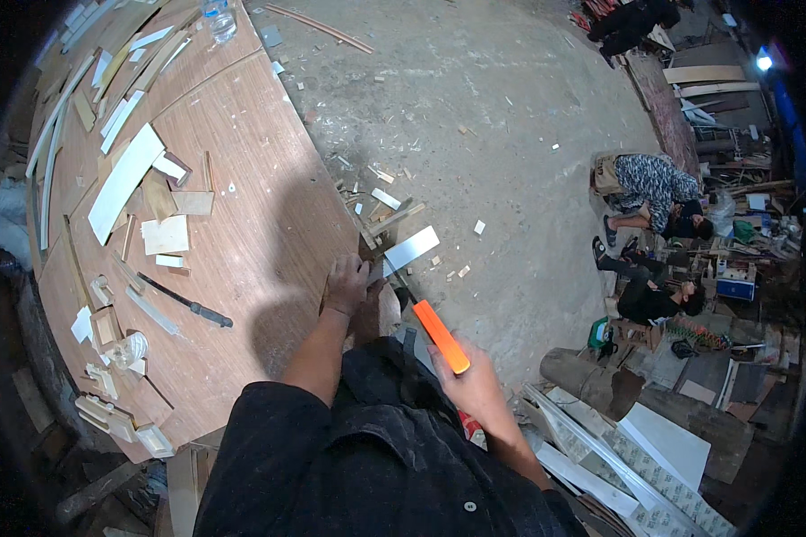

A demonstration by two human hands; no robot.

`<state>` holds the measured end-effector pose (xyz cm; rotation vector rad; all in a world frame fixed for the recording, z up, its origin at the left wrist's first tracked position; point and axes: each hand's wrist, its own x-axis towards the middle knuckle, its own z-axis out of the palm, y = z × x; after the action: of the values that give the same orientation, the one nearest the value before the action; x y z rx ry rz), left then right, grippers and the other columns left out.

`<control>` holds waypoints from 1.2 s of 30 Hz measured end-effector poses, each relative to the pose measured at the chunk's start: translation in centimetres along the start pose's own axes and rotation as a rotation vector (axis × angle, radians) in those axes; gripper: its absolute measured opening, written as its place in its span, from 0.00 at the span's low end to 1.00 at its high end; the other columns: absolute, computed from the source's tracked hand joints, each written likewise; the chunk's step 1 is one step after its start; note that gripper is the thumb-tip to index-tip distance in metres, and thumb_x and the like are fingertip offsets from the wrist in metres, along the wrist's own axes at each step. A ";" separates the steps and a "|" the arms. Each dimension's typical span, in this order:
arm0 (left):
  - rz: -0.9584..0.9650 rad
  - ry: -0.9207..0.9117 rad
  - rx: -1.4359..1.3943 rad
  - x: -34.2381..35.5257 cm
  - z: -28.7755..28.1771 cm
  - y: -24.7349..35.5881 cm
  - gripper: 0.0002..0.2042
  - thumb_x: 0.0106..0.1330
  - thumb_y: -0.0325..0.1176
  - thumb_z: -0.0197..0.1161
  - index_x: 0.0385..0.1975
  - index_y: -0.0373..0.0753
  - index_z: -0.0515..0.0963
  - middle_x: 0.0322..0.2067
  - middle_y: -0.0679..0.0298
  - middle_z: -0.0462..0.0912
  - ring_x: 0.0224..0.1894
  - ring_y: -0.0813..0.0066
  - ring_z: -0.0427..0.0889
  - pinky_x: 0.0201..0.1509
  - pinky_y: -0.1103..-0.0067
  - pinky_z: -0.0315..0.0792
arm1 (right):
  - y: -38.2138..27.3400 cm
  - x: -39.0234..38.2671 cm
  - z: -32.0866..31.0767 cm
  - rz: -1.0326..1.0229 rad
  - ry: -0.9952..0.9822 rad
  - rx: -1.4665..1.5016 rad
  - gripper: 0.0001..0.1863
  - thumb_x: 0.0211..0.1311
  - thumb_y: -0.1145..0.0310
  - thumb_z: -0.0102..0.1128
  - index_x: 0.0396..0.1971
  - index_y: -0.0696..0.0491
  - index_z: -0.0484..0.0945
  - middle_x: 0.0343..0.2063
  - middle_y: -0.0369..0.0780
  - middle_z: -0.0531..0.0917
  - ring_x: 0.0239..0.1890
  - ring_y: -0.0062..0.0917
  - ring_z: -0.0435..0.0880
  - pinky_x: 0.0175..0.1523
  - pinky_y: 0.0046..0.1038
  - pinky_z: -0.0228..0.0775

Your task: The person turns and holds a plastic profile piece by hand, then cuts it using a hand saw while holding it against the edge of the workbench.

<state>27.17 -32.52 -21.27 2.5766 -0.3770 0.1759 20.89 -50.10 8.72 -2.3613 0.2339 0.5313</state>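
At the wooden table's edge [228, 134], my left hand [347, 285] grips a white strip [412, 249] that sticks out over the floor. My right hand [464, 380] is closed on the orange handle [441, 336] of a tool, probably a saw, whose thin dark blade reaches up to the white strip near my left fingers; exact contact is hard to make out. A black-handled blade [208, 313] lies on the table to the left, among white and wooden offcuts [164, 237].
A water bottle [218, 20] stands at the table's far end. Offcuts lie on the concrete floor [510, 152]. Two people [654, 192] [645, 295] sit at right, another person [636, 22] is at top right. White panels [654, 447] and a log-like roll [582, 385] lie at lower right.
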 end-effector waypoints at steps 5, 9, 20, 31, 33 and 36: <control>-0.056 0.025 0.045 0.0 -0.4 0.9 0.21 0.59 0.53 0.64 0.35 0.38 0.77 0.36 0.56 0.73 0.40 0.52 0.73 0.43 0.61 0.70 | -1.2 -5.9 -3.9 0.224 -0.075 0.048 0.12 0.64 0.61 0.64 0.39 0.54 0.77 0.26 0.49 0.82 0.31 0.48 0.84 0.35 0.40 0.74; -0.072 0.043 -0.001 0.7 -1.4 1.8 0.20 0.56 0.49 0.67 0.39 0.39 0.76 0.37 0.56 0.73 0.41 0.52 0.73 0.45 0.62 0.70 | -1.7 -12.8 -9.8 0.221 -0.038 0.020 0.11 0.62 0.64 0.68 0.38 0.54 0.81 0.24 0.42 0.81 0.25 0.31 0.83 0.32 0.30 0.72; -0.031 -0.015 0.010 0.4 -1.4 1.0 0.20 0.53 0.45 0.70 0.41 0.41 0.76 0.37 0.57 0.73 0.42 0.55 0.74 0.46 0.63 0.71 | 1.8 -16.7 -11.5 0.134 0.087 0.041 0.12 0.58 0.65 0.72 0.25 0.56 0.79 0.16 0.37 0.72 0.18 0.23 0.71 0.26 0.27 0.61; -0.007 0.057 -0.025 0.1 -1.0 1.2 0.23 0.53 0.49 0.69 0.42 0.40 0.74 0.38 0.54 0.71 0.42 0.52 0.73 0.44 0.61 0.71 | 3.4 -12.1 -8.6 -0.180 0.363 -0.016 0.12 0.59 0.67 0.69 0.23 0.57 0.76 0.16 0.34 0.71 0.18 0.24 0.70 0.24 0.29 0.58; -0.017 0.012 0.004 0.3 -0.9 1.3 0.23 0.53 0.49 0.69 0.42 0.41 0.75 0.38 0.55 0.71 0.42 0.52 0.73 0.43 0.60 0.71 | 4.3 -9.9 -5.9 0.041 0.269 0.211 0.14 0.61 0.66 0.69 0.22 0.56 0.74 0.16 0.33 0.69 0.18 0.19 0.68 0.24 0.27 0.58; -0.037 -0.024 0.013 0.7 -1.6 1.7 0.24 0.54 0.50 0.68 0.44 0.41 0.75 0.37 0.55 0.70 0.42 0.52 0.73 0.43 0.60 0.71 | 4.7 -6.5 -3.2 -0.005 0.211 0.221 0.15 0.63 0.65 0.68 0.22 0.55 0.73 0.16 0.33 0.68 0.19 0.17 0.66 0.24 0.26 0.58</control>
<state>27.22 -33.24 -18.93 2.5983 -0.3372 0.1349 14.58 -55.58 10.92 -2.1991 0.3635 0.2384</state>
